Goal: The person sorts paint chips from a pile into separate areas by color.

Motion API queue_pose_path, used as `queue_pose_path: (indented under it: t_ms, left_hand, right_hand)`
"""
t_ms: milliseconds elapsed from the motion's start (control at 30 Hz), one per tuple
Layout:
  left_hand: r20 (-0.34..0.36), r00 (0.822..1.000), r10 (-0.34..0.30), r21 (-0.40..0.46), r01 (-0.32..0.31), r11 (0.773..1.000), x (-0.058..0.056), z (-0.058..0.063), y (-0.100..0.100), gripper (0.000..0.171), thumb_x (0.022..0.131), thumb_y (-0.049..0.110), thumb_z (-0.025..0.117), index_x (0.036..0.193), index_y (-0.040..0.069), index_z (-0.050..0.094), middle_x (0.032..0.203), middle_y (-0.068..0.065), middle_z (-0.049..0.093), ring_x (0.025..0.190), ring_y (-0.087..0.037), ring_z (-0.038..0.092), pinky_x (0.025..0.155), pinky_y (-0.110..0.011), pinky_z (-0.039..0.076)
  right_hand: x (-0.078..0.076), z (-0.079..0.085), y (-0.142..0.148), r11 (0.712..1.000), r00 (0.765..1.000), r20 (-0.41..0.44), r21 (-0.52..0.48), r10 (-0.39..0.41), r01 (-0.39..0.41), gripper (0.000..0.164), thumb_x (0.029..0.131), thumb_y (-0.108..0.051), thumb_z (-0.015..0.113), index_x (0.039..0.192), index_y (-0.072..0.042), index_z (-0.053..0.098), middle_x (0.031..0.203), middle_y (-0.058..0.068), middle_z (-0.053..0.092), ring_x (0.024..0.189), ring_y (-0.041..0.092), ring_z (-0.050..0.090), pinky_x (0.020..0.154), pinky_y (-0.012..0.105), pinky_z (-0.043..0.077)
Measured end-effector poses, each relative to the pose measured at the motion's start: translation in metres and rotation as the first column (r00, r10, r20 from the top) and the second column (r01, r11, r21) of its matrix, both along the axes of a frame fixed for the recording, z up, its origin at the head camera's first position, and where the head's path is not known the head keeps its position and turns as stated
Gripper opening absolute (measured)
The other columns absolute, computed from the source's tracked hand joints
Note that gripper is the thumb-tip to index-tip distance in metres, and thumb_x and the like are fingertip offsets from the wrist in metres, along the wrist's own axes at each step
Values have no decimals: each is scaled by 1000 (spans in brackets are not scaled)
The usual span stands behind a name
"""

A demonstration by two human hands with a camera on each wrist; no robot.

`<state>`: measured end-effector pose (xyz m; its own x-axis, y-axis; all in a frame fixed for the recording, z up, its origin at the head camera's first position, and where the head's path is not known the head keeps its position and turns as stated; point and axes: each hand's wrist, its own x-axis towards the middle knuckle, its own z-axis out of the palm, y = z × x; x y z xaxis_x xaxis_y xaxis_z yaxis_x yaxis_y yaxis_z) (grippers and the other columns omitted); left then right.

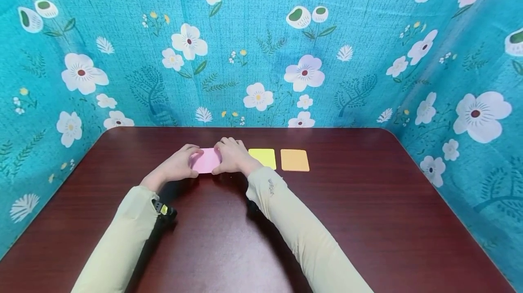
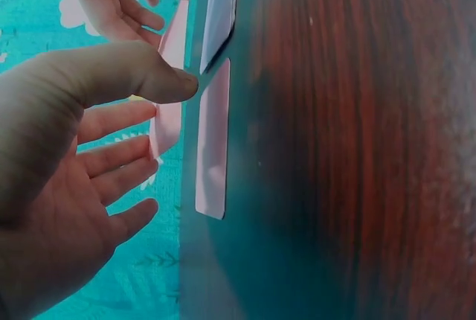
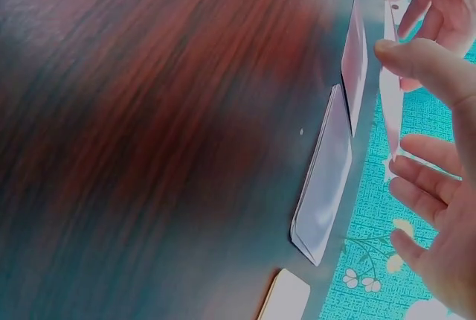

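Note:
Both hands hold one thin pink square paper note (image 1: 205,160) between them, raised over the table. My left hand (image 1: 177,164) grips its left side, thumb at the near edge and fingers at the far edge. Its right side is gripped the same way by my right hand (image 1: 234,156). In the left wrist view another pink square note (image 2: 214,141) lies on the table below the held one. Beside that lies a lavender pad (image 3: 323,178), seen in the right wrist view and hidden by the right hand in the head view.
Right of the hands, a yellow square pad (image 1: 263,158) and an orange square pad (image 1: 295,160) lie in a row near the far edge of the dark red wooden table (image 1: 367,220). A blue flowered cloth (image 1: 261,48) hangs behind the table and along its sides.

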<state>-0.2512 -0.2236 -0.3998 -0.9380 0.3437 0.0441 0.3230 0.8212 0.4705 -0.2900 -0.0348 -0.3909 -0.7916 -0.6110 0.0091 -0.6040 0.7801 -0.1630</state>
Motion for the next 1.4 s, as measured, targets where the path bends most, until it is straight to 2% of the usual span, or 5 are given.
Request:
queue_pose_path:
  t_ms: [400, 700, 900, 1133, 1400]
  left_hand:
    - [56, 997, 52, 6, -53, 999, -15, -3, -17, 61, 66, 8, 70, 122, -4, 50, 133, -23, 37, 118, -38, 38, 96, -53, 36]
    - [86, 995, 55, 3, -56, 998, -23, -3, -22, 62, 68, 9, 70, 124, -4, 48, 135, -24, 35, 119, -39, 36, 97, -52, 35]
    - [99, 995, 33, -27, -30, 999, -31, 0, -20, 58, 68, 7, 69, 121, -5, 50, 131, -26, 38, 118, -39, 37, 98, -53, 33]
    - [170, 984, 46, -50, -38, 998, -29, -6, -19, 52, 69, 6, 69, 117, -3, 52, 127, -25, 41, 112, -37, 40, 97, -53, 35]
    - [186, 981, 59, -49, -50, 998, -26, -8, -19, 44, 67, 7, 68, 108, -1, 54, 123, -25, 44, 109, -36, 42, 98, -52, 34]
  right_hand:
    - [-16, -14, -21, 999, 1000, 8, -27, -25, 26, 60, 69, -55, 67, 114, -17, 56, 118, -1, 49, 112, 17, 38, 96, 40, 31]
    - [-22, -13, -27, 999, 999, 23, -23, -32, 33, 58, 70, -56, 66, 114, -20, 54, 120, -2, 49, 113, 17, 36, 98, 41, 29]
    - [-24, -11, -29, 999, 999, 32, 3, -44, 44, 55, 70, -54, 67, 114, -24, 54, 119, -3, 50, 113, 17, 36, 98, 42, 28]
    - [-21, -17, -29, 997, 999, 35, 77, -9, 6, 52, 73, -55, 65, 115, -25, 56, 116, -2, 51, 112, 17, 36, 97, 42, 27]
    - [-20, -21, -29, 996, 999, 35, 87, -12, 9, 50, 74, -57, 63, 117, -30, 60, 126, -4, 49, 119, 18, 35, 99, 43, 25]
